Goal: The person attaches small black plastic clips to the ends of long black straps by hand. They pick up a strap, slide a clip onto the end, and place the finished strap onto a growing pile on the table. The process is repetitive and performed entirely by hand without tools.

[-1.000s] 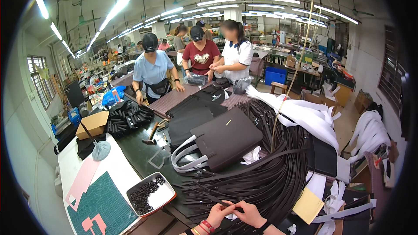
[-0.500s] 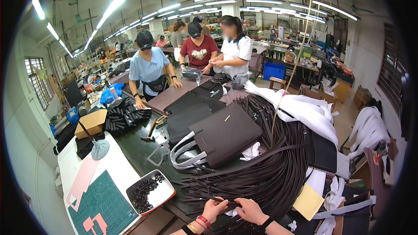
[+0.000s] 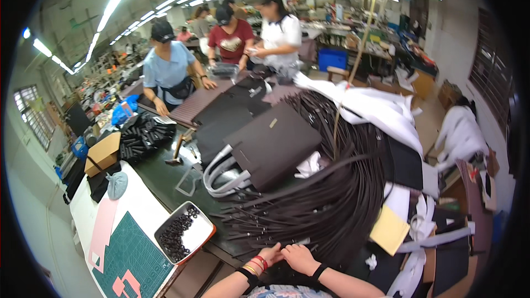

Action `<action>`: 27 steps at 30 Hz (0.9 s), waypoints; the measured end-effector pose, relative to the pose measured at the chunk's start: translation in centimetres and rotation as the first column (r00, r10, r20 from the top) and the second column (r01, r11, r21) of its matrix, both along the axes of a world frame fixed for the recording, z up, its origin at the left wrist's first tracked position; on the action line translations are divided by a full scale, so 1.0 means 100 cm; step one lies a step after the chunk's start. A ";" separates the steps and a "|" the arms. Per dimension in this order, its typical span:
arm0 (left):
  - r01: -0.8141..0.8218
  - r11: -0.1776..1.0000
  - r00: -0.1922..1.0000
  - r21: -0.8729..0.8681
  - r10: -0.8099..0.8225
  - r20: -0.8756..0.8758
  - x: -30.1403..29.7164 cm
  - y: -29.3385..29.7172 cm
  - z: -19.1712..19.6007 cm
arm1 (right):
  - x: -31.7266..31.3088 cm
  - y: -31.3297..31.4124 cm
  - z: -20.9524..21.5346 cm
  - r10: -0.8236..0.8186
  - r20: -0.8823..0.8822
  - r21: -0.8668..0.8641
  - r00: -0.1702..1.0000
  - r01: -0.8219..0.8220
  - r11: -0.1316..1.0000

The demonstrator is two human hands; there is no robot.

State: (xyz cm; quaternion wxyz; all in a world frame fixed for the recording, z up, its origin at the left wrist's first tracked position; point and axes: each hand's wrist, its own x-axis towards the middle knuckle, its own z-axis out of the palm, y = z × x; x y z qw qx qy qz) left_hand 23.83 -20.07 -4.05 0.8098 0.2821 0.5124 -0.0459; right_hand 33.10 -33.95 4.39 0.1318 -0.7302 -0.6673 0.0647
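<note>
Both hands, left hand [image 3: 271,254] and right hand [image 3: 300,257], are pinching one dark strap [image 3: 287,245] together; tugging it risks dragging the heaped strap pile [image 3: 331,198] off the table [image 3: 165,174].

You are looking at an open brown cardboard box [image 3: 102,152] sitting at the table's far left edge, and a blue crate [image 3: 333,58] standing on the floor behind the workers.

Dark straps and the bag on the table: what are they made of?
The dark straps look like leather or faux leather: thin, flat, floppy strips with a dull sheen. The brown bag looks the same, smooth matte panels; its pale handles appear wrapped in plastic film.
</note>
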 end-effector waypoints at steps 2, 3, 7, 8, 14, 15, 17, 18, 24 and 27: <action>-0.055 0.998 0.993 -0.013 0.056 0.104 -0.003 0.004 -0.012 | -0.004 -0.022 -0.013 -0.014 0.061 -0.087 0.998 0.019 0.996; -0.070 0.997 0.985 -0.033 0.074 0.153 0.000 0.005 -0.017 | -0.004 -0.036 -0.020 -0.028 0.091 -0.142 0.995 0.041 0.989; -0.213 0.977 0.961 -0.028 0.215 0.177 0.017 0.023 -0.024 | -0.001 -0.059 -0.021 -0.002 -0.017 -0.025 1.000 0.001 1.000; -0.207 0.978 0.961 0.025 0.198 0.190 0.022 0.032 -0.023 | -0.001 -0.062 -0.020 -0.005 -0.034 0.019 0.999 0.006 1.000; -0.127 0.976 0.984 0.176 0.102 0.149 0.042 0.060 0.011 | -0.001 -0.061 -0.021 -0.048 -0.086 -0.010 0.995 0.048 0.999; -0.064 0.981 0.993 0.185 0.045 0.107 0.040 0.058 0.020 | 0.001 -0.058 -0.019 -0.077 -0.103 -0.054 0.992 0.071 0.996; 0.025 0.988 0.994 0.151 -0.040 0.098 0.028 0.056 0.019 | 0.005 -0.042 -0.008 -0.085 -0.052 -0.037 0.995 0.084 0.996; 0.071 0.988 0.992 0.135 -0.084 0.091 0.021 0.056 0.019 | 0.006 -0.032 -0.009 -0.080 -0.043 -0.008 0.996 0.080 0.997; 0.121 0.968 0.981 0.222 -0.150 0.119 -0.028 0.053 0.021 | -0.005 0.002 -0.035 0.161 0.014 -0.095 0.987 -0.159 0.983; -0.018 0.897 0.992 0.442 -0.039 0.118 -0.070 0.059 0.041 | -0.017 0.005 -0.043 0.200 0.001 -0.120 0.980 -0.199 0.973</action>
